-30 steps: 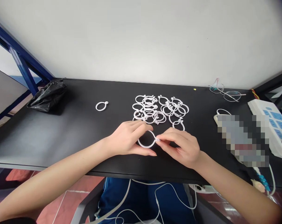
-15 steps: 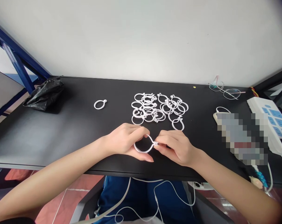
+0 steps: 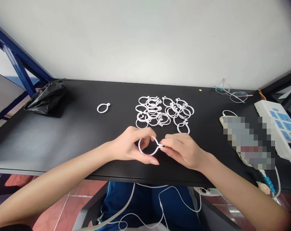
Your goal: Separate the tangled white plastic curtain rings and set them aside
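A white plastic curtain ring (image 3: 149, 155) with a small clasp is held upright above the front part of the black table. My left hand (image 3: 134, 146) curves around the ring's left side, its thumb below and its fingers above and behind. At the clasp, my right hand (image 3: 181, 150) pinches with thumb and index finger, which partly cover it. Just beyond my hands lies a pile of similar white rings (image 3: 154, 111), with more rings (image 3: 183, 129) to its right. One single ring (image 3: 102, 112) lies apart on the left.
A black plastic bag (image 3: 48, 98) sits at the table's left end. On the right are eyeglasses (image 3: 238, 97), a blurred-out phone (image 3: 246, 141) with a cable, and a white power strip (image 3: 277, 128). A wall (image 3: 145, 45) rises behind the table (image 3: 83, 128). White cables (image 3: 162, 205) hang over the lap.
The held ring has tilted to face me more fully and risen slightly. My left fingers have shifted up around its top; my right hand still pinches the clasp.
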`<state>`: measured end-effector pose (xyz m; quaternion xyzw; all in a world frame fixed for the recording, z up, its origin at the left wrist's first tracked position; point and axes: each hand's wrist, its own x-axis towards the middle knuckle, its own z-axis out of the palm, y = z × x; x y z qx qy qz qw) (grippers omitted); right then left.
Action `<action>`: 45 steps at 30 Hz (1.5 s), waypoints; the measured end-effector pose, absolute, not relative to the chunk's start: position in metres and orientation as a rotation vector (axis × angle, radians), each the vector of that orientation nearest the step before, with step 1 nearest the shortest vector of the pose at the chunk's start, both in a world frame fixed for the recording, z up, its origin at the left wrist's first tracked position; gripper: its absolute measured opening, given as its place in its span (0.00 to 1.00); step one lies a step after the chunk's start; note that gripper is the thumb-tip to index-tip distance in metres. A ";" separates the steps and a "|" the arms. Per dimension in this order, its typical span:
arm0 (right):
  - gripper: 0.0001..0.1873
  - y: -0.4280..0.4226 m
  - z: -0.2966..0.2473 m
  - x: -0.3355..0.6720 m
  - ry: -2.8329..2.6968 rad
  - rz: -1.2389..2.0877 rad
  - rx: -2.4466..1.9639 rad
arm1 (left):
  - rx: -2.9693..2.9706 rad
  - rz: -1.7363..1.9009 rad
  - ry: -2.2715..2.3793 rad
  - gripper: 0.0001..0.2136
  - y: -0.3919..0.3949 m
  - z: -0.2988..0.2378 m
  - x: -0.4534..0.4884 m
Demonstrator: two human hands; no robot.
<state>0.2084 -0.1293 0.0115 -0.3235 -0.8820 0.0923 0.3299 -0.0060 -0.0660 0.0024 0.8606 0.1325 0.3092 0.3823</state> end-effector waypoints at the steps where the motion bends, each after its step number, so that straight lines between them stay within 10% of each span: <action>1: 0.09 -0.129 0.012 0.208 -2.310 0.238 -0.852 | 2.189 0.786 0.329 0.23 -0.066 0.002 -0.006; 45: 0.15 -0.132 0.006 0.208 -2.375 0.229 -0.884 | 2.339 0.568 0.398 0.19 -0.065 0.005 -0.009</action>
